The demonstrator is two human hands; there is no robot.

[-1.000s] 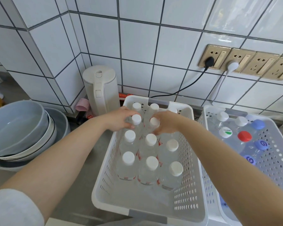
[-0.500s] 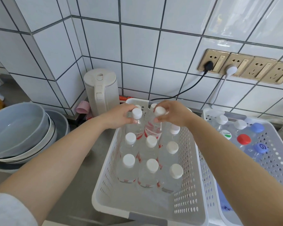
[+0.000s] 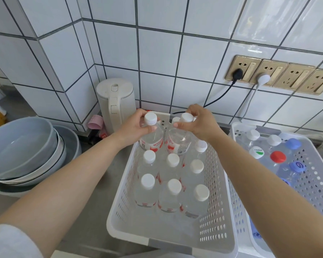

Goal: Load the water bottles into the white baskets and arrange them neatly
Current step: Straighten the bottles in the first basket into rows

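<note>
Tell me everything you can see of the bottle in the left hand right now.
The bottle in the left hand is clear plastic, filled with clear liquid, with a white ribbed screw cap and a red-and-white label round its body. It tilts slightly, its top leaning toward the camera, raised above the bottles standing in the white basket, at the far left corner. The left hand grips it at the neck, below the cap. Its base is hidden, so whether it touches the basket cannot be told.

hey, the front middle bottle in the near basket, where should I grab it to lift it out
Grip the front middle bottle by its white cap and neck, coming straight down from above. It stands upright with bottles tight on both sides, so only the top is free. Both hands, left and right, hold their bottles near the cap.
</note>
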